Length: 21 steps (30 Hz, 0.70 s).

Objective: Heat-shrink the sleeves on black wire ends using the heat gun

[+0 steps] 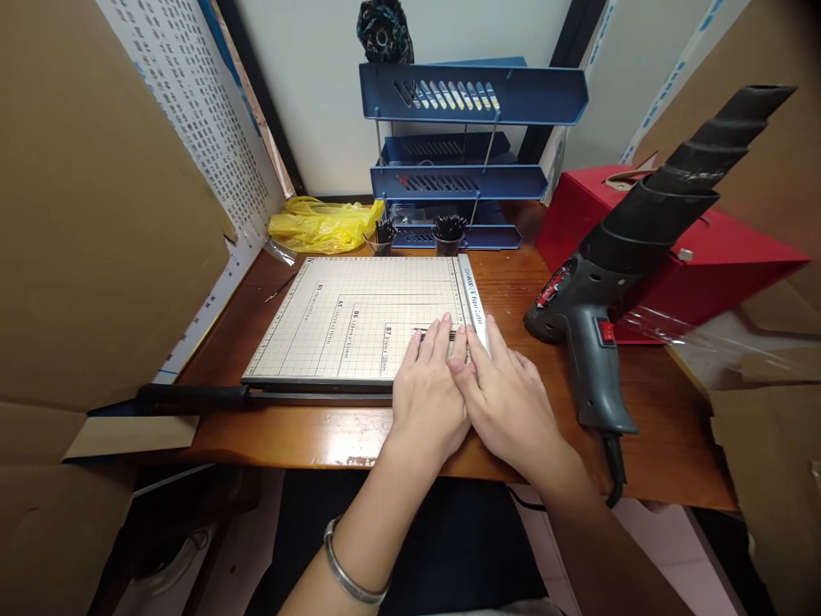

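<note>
A paper cutter (pixel 301 334) with a cream, grid-marked board lies on the wooden table, its black-handled blade arm (pixel 192 395) down along the near edge. Both of my hands rest on its right part. My left hand (pixel 428 389) is flat, fingers stretched forward across thin black strips (pixel 453 335) that mostly hide beneath them. Beside it, my right hand (pixel 510 395) lies with its fingers extended over the cutter's right edge, near the metal ruler, its thumb overlapping the left hand. What the strips are, I cannot tell.
Two small cups (pixel 447 239) of thin black pieces stand behind the cutter, before blue stacked trays (pixel 475 96). A yellow plastic bag (pixel 324 227) lies at back left. Right are a heat gun (pixel 593 342) with a cord and a red box (pixel 718 287). Cardboard (pixel 96 214) walls the left.
</note>
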Tool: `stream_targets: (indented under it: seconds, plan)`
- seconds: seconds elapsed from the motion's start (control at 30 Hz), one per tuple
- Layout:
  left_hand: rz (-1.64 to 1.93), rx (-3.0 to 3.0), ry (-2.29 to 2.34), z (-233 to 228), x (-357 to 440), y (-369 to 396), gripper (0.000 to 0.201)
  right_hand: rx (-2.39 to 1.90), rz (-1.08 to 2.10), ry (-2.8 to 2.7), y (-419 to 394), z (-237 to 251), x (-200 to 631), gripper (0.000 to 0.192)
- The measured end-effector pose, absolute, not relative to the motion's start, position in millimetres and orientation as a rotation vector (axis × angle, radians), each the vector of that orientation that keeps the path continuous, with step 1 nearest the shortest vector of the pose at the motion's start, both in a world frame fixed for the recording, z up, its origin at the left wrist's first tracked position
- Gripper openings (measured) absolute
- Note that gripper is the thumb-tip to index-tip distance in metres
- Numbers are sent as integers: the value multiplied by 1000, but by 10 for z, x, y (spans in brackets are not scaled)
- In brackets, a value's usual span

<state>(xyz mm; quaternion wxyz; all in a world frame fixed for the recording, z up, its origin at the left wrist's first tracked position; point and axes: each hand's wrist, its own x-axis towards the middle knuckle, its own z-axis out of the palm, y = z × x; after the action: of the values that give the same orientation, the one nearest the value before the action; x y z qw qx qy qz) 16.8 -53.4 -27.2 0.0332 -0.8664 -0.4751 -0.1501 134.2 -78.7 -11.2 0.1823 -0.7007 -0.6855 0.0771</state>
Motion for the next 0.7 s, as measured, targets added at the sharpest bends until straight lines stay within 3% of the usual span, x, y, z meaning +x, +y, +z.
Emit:
stream_targets:
  seconds: [0.7]
  plan:
    - [-340,-2656,-1397,-261,158,-524,61,-1938,252,-1990,-800,-113,1361,66]
